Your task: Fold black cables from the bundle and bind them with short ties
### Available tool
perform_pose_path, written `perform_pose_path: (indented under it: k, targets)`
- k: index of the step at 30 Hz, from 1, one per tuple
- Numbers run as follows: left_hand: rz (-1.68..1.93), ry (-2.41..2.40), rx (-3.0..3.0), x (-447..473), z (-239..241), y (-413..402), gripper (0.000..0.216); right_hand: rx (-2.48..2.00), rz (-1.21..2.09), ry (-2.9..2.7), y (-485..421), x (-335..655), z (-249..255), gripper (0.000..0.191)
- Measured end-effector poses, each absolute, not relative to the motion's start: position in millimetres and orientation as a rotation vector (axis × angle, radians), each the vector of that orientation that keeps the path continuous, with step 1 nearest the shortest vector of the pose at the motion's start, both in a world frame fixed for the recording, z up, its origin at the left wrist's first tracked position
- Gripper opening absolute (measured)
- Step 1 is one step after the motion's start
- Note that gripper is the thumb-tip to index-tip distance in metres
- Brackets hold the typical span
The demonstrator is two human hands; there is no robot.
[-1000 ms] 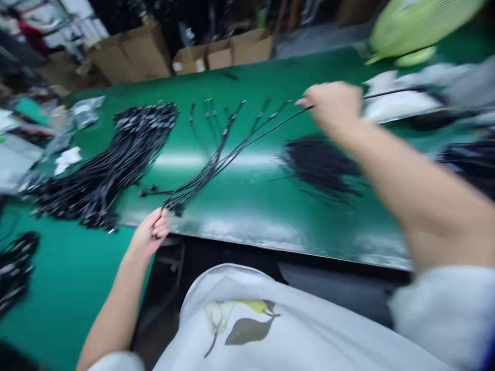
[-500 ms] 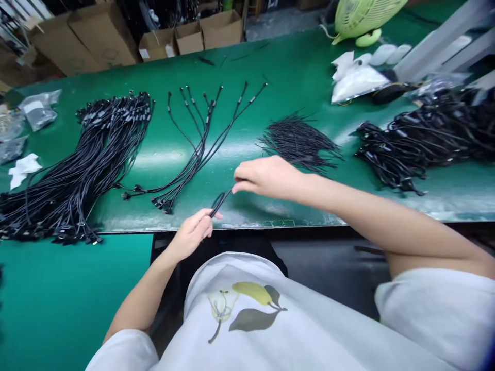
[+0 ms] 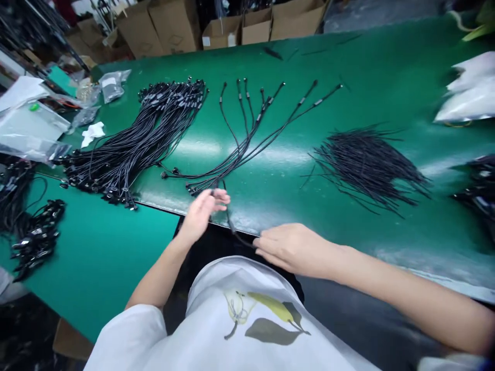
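Observation:
My left hand (image 3: pixel 203 210) pinches one end of a thin black cable (image 3: pixel 231 223) at the near edge of the green table (image 3: pixel 294 175). My right hand (image 3: pixel 291 247) grips the same cable lower down, close to my body, and the cable runs between both hands. Just beyond my left hand lies a small fanned group of black cables with connector ends (image 3: pixel 247 139). A large bundle of the same cables (image 3: pixel 143 136) lies to its left.
A pile of thin black ties (image 3: pixel 367 165) lies right of centre. White plastic bags (image 3: pixel 467 95) and more dark cables (image 3: pixel 479 188) sit at the far right. Clear bags (image 3: pixel 31 129) and cable heaps (image 3: pixel 34 237) lie at left. Cardboard boxes (image 3: pixel 247 26) stand behind the table.
My right hand came down from above the table to the near edge by my body. My left hand shifted up toward the fanned cables. The camera view swung to the left.

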State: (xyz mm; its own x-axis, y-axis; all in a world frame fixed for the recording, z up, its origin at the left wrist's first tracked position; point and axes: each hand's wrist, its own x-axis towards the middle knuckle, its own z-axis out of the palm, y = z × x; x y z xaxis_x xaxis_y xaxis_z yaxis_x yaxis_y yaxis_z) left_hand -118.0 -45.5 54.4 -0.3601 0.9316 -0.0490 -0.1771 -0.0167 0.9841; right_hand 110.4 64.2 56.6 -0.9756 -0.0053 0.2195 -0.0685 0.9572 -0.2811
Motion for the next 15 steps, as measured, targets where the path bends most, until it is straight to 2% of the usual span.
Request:
perform_pose_path:
  k: [4,6,8,12,15]
  targets:
    - [1.106,1.305,1.156,-89,46,-49,0.032,-0.237,0.663,-2.672,73,90,75,0.034]
    - [1.167,1.207,1.045,-85,46,-51,0.029,-0.432,0.872,-2.439,87,82,65,0.029]
    - [1.31,1.144,0.877,-83,44,-49,0.028,-0.529,1.193,-2.205,91,75,45,0.035]
    - [1.321,1.139,0.766,-71,32,-41,0.043,-0.663,1.932,-1.583,72,59,11,0.044]
    - [1.343,1.221,0.783,-60,16,-41,0.048,-0.69,2.151,-1.068,58,51,9,0.045]
